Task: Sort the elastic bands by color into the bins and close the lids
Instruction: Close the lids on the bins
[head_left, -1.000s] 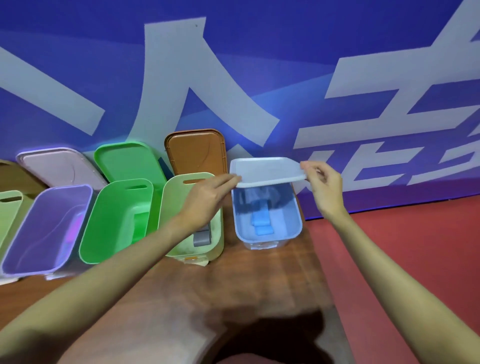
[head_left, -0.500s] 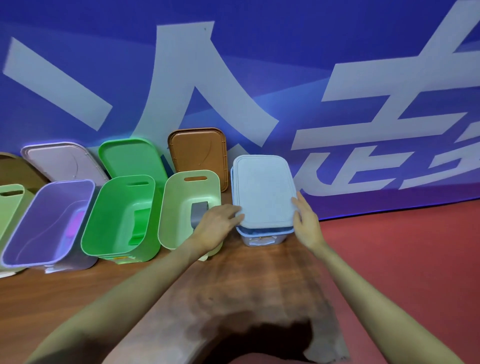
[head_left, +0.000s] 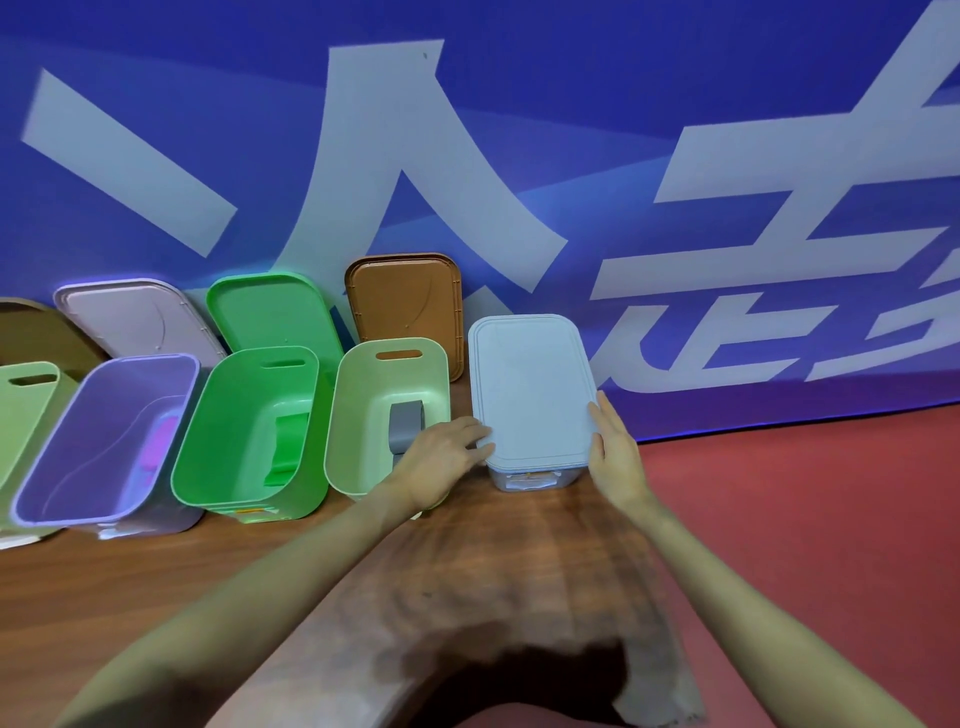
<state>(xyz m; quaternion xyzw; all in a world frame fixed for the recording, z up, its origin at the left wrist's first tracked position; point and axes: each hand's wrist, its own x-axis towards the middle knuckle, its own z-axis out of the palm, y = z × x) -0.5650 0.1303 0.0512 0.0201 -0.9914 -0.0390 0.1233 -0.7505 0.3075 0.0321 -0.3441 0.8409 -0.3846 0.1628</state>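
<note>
Wooden table (head_left: 156, 582): blue lid (head_left: 532, 389) now down on its bin at 1 o'clock; left hand (head_left: 441, 462) & right hand (head_left: 615, 457) press edges w/ straight fingers; other bins open.

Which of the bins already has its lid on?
Only the light blue bin at the right end, under its pale blue lid. The purple, bright green and pale green bins stand open.

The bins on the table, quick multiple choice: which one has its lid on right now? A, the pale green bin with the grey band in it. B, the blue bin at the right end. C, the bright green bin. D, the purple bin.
B: the pale blue lid lies flat on the blue bin, with the left hand and right hand at its near corners, while the other bins in view stand open.
</note>
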